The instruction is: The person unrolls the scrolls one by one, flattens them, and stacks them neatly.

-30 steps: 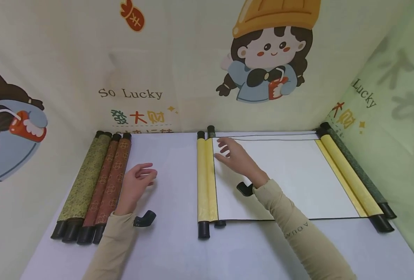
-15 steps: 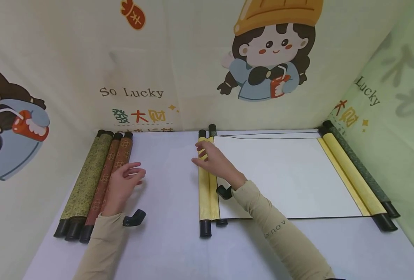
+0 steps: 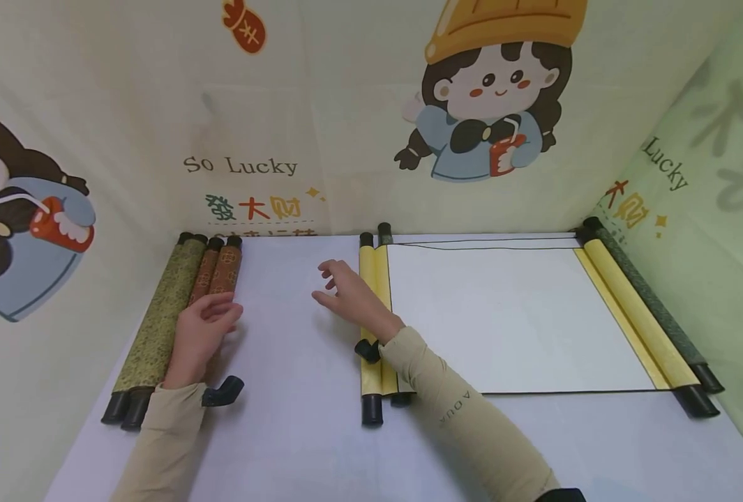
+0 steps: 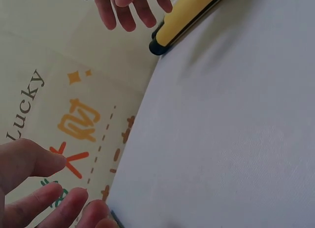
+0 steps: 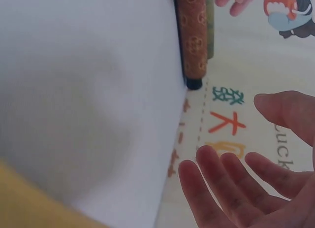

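Note:
My left hand (image 3: 200, 331) hovers over two red-brown patterned scrolls (image 3: 225, 270), fingers loosely bent and holding nothing. It hides their lower parts in the head view. My right hand (image 3: 355, 300) is above the left yellow roll (image 3: 368, 376) of a partly unrolled scroll, fingers spread and pointing left past it. Nothing is between its fingers (image 5: 231, 179) in the right wrist view. White paper (image 3: 522, 314) stretches from that roll to the right yellow roll (image 3: 644, 321). In the left wrist view, the left fingers (image 4: 44, 198) are likewise parted around air.
Olive-green scrolls (image 3: 154, 328) with black end knobs lie left of the red-brown ones. A dark green scroll (image 3: 650, 296) runs along the far right, beside the yellow roll. A printed cloth wall (image 3: 346, 139) rises behind the white table (image 3: 296, 446).
Both hands have moved left. The right hand has passed from over the white paper across the left yellow roll; the left hand has come over the red-brown scrolls.

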Demonstrator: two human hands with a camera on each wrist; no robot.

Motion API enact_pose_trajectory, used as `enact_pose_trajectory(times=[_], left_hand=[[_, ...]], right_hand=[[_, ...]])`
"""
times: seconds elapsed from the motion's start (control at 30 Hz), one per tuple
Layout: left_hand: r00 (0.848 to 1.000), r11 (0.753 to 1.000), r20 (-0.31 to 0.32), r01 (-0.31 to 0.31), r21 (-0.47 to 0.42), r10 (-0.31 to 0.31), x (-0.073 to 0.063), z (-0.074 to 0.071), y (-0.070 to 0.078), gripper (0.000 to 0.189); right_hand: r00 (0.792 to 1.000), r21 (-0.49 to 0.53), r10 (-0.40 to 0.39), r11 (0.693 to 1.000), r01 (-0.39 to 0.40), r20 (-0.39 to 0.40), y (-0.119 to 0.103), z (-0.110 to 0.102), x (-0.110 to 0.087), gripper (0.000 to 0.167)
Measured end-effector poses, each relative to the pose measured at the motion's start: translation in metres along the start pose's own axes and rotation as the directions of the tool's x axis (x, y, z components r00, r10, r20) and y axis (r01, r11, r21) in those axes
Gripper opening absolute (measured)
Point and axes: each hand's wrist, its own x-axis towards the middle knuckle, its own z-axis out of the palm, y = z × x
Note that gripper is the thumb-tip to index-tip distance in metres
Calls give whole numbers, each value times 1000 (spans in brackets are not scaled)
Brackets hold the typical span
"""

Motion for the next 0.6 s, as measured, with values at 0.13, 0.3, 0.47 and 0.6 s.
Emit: enact_pose_trajectory(times=[0.13,0.3,0.47,0.6], left_hand=[[1000,998,10,18,56,-19,2,-7,-3,50],[999,994,40,30,103,-34,3,-15,-5,52],[1000,992,17,5,127,-7,5,-20,-6,51],[1000,985,-13,0,174,2,6,-22,-5,50]], right_hand=[[1000,9,11,1000,-11,19,-4,14,6,52],[999,62,2,998,-5,50,-16,28,11,53],[998,170,-30,985,21,55,-29,42,16,52],[997,228,-45,973,30,60,-41,57,21,53]])
